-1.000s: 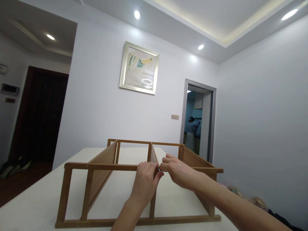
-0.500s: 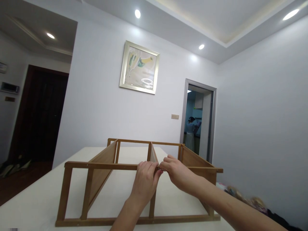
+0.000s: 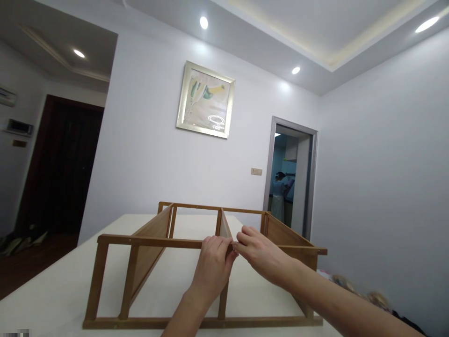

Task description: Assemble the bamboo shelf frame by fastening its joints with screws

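Observation:
A brown wooden shelf rack (image 3: 154, 241) lies on its side on a white table (image 3: 63, 281). Its shelf boards stand on edge between the long rails. My left hand (image 3: 214, 260) is wrapped over the upper near rail, where the middle shelf board (image 3: 224, 227) meets it. Right beside it, the fingers of my right hand (image 3: 254, 245) are pinched together at that same joint. Something small seems to sit between the fingertips there, but it is too small and covered to name.
In the doorway (image 3: 294, 173) at the right back, a person (image 3: 278, 196) stands in another room. Soft items (image 3: 354, 285) are heaped beyond the table's right side. A framed picture (image 3: 206, 99) hangs on the wall, and a dark door (image 3: 63, 164) is at the left.
The whole view has shifted slightly. Both hands stay at the same joint on the rack, with the right hand's fingers turned a little.

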Tool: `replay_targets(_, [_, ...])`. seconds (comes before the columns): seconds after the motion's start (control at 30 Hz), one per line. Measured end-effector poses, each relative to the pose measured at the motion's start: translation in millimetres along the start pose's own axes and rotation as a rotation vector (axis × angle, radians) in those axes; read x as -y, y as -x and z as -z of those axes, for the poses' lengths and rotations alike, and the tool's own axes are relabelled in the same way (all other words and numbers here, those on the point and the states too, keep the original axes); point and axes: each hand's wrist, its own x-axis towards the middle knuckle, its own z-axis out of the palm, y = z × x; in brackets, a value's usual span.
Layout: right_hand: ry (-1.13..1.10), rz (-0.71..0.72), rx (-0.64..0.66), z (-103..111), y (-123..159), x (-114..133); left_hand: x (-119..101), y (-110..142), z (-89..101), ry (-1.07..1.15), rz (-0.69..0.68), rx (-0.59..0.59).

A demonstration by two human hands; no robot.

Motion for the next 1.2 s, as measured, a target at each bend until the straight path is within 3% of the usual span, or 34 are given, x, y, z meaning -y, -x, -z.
replay_targets(0.5, [-0.035,-0.054,0.205,22,-21,-2,-1,0,3.8,0.043,0.017,0.045])
replay_targets(0.73, [0.12,0.05,0.032,4,0,-6,-1,-1,2.3,0.001,0.001,0.034])
replay_targets(0.93, [0.125,-0.051,-0.144,-27,21,1,1,1,-1.1,-0.024,0.005,0.036])
replay_targets(1.2, [0.063,-0.204,-0.237,-52,30,12,-1,0,2.0,-0.049,0.005,0.074])
